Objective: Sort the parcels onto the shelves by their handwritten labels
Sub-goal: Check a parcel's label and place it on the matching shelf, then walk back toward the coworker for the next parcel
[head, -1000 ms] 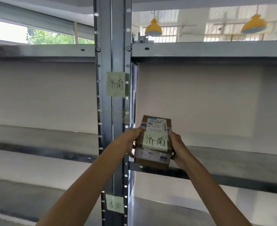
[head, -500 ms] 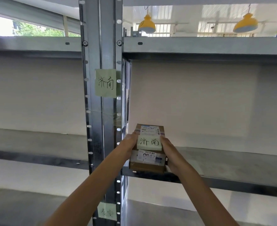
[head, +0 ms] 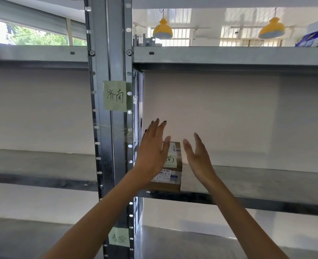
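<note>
The parcel point(head: 173, 176) sits at the front edge of the shelf point(head: 248, 176), just beside the post. I read left hand point(head: 152, 156) and right hand point(head: 199, 159) as spread, apart, holding nothing. Risk: a brushing wrist could knock the parcel off the lip.

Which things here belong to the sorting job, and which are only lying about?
Job: parcel, its handwritten label, matching label on the post, shelf under the parcel, left hand, right hand.
Lying about: left yellow lamp, right yellow lamp, blue package, upper right.
</note>
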